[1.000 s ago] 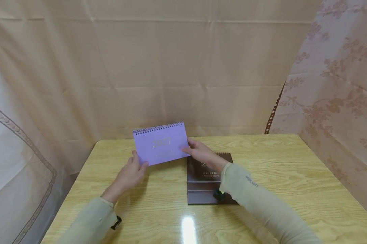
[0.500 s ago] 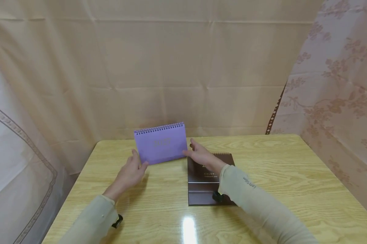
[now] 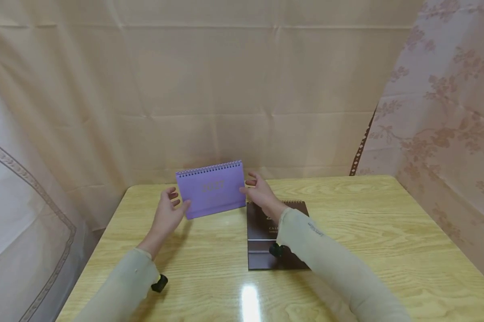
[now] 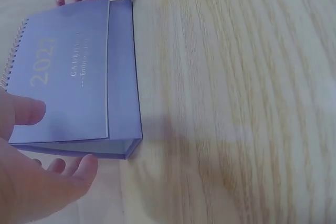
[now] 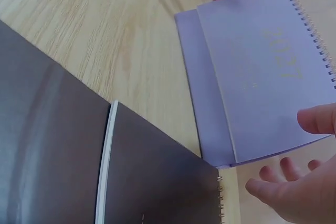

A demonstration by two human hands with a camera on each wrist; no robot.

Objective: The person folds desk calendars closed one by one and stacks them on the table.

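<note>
A purple spiral-bound desk calendar (image 3: 211, 192) with "2027" on its cover stands propped up as a tent near the table's back edge. My left hand (image 3: 167, 217) is at its left side, fingers spread, thumb overlapping the lower corner of the cover. At the opposite side my right hand (image 3: 262, 193) has its thumb by the right edge and its other fingers loosely bent, apart from the cover. In the left wrist view the open end of the purple calendar (image 4: 73, 82) shows between thumb and fingers. A dark brown desk calendar (image 3: 260, 232) lies below my right wrist, partly hidden by it.
The purple calendar's lower right corner meets the top of the brown calendar (image 5: 163, 166) in the right wrist view. The wooden table (image 3: 210, 277) ends at a beige curtain (image 3: 210, 89), with a patterned curtain (image 3: 447, 112) on the right.
Both hands have loosened from the purple calendar. The left fingers have lifted and spread, and the right hand has shifted slightly up. The calendar, earlier held, now stands on the table.
</note>
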